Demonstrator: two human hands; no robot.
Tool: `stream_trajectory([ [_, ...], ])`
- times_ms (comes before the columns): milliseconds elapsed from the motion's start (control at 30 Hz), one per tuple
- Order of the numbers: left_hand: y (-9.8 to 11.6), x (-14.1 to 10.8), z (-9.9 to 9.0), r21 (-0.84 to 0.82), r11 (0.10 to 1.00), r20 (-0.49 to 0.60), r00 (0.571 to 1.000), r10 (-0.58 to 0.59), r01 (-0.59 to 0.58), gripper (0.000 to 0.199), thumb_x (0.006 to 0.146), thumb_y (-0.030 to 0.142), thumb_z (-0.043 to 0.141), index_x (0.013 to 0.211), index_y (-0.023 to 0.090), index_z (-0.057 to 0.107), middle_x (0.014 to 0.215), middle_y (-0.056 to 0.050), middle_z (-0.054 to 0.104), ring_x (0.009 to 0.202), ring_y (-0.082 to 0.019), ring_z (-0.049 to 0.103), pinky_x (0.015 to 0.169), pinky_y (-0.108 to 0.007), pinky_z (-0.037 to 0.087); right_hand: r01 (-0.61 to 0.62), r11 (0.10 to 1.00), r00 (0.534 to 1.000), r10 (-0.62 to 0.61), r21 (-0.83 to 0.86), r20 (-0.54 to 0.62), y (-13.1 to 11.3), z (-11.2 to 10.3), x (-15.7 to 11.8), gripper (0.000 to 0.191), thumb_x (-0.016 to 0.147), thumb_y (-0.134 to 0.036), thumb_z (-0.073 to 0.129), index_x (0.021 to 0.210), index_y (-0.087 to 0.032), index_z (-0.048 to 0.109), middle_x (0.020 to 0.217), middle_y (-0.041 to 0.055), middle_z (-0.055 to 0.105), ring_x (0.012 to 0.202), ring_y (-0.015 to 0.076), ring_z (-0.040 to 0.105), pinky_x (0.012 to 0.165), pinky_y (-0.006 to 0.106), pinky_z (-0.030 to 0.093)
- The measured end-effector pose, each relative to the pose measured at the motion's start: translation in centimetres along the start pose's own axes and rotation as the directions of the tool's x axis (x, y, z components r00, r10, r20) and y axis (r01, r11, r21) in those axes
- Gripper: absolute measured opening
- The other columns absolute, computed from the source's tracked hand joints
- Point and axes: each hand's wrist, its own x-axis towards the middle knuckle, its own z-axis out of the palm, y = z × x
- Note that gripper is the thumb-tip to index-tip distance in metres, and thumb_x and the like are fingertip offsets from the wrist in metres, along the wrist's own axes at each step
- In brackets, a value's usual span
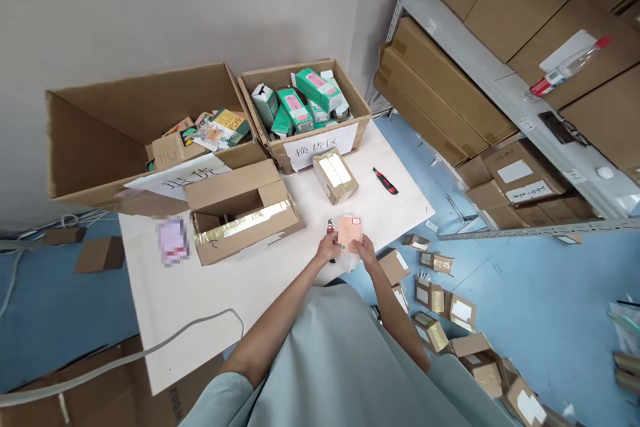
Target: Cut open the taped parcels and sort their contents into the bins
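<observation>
Near the table's front edge, a flat pink item point(349, 230) with clear plastic around it is held between both hands. My left hand point(327, 248) is closed on its left side, and my right hand point(367, 251) grips its right side. A red and black cutter point(331, 227) lies partly hidden beside my left hand. Behind the hands sits a small taped carton point(335, 176) with a white label. Another red and black cutter point(385, 181) lies to the right of that carton. An open carton point(247, 227) stands to the left of my hands.
Two large open boxes stand at the back, one point(95, 177) with mixed packages, the other point(361, 136) with green boxes. A blurred item point(173, 241) is on the white table point(185, 307). A cable point(185, 330) crosses the lower left. Shelving point(480, 73) and floor cartons are on the right.
</observation>
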Motion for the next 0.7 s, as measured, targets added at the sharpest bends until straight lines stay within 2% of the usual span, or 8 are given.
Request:
stream_trajectory([
  [100,-1.0,0.5,0.1,-0.071,0.997,-0.020,0.999,-0.026,0.025,0.035,0.066,0.005,0.077,0.098,0.020,0.078,0.098,-0.005,0.085,0.107,-0.028,0.080,0.107,-0.043,0.061,-0.003,1.000,0.999,0.003,0.018,0.038,0.7,-0.7,0.7,0.048,0.071,-0.060,0.082,0.098,-0.022,0.074,0.101,0.0086,0.086,0.099,0.0289,0.080,0.088,0.040,0.067],
  [267,-2.1,0.1,0.2,-0.269,0.962,-0.012,0.999,-0.038,0.033,0.045,0.066,0.020,0.089,0.110,0.017,0.079,0.097,-0.006,0.084,0.099,-0.028,0.081,0.098,-0.046,0.066,0.036,0.998,0.997,-0.039,0.042,0.073,1.0,-2.3,1.1,0.055,0.077,-0.074,0.076,0.088,-0.021,0.074,0.090,0.0029,0.082,0.091,0.0216,0.072,0.082,0.031,0.061],
  [367,-2.6,-0.4,-0.5,-0.361,0.931,-0.030,0.998,-0.062,0.047,0.056,0.065,0.026,0.094,0.118,0.016,0.078,0.099,-0.009,0.083,0.095,-0.028,0.081,0.094,-0.047,0.067,0.058,0.997,0.996,-0.062,0.060,0.068,0.5,-3.5,1.3,0.051,0.078,-0.071,0.078,0.084,-0.020,0.074,0.086,0.0016,0.079,0.086,0.0192,0.068,0.079,0.029,0.058],
  [467,-3.0,-0.7,-1.7,-0.410,0.910,-0.075,0.992,-0.098,0.059,0.061,0.065,0.024,0.093,0.123,0.014,0.076,0.098,-0.008,0.082,0.094,-0.025,0.080,0.097,-0.047,0.067,0.067,0.994,0.996,-0.071,0.087,0.050,-0.2,-4.8,1.6,0.048,0.078,-0.065,0.080,0.089,-0.019,0.075,0.088,0.0024,0.079,0.086,0.0181,0.067,0.079,0.029,0.058],
  [567,-3.3,-0.7,-2.6,-0.424,0.903,-0.125,0.982,-0.138,0.073,0.059,0.067,0.020,0.092,0.123,0.014,0.075,0.094,-0.006,0.080,0.094,-0.024,0.080,0.102,-0.047,0.066,0.056,0.993,0.998,-0.060,0.108,0.035,-0.9,-5.9,2.0,0.050,0.076,-0.062,0.082,0.100,-0.019,0.075,0.097,0.0044,0.080,0.087,0.0178,0.070,0.078,0.030,0.059],
  [700,-3.4,-0.3,-2.5,-0.401,0.911,-0.166,0.970,-0.177,0.098,0.053,0.070,0.013,0.089,0.120,0.013,0.075,0.095,-0.007,0.080,0.097,-0.025,0.080,0.104,-0.048,0.066,0.045,0.992,0.999,-0.045,0.121,-0.003,-2.3,-6.7,2.1,0.053,0.076,-0.060,0.083,0.109,-0.019,0.074,0.098,0.0048,0.080,0.085,0.0174,0.072,0.072,0.027,0.058],
])
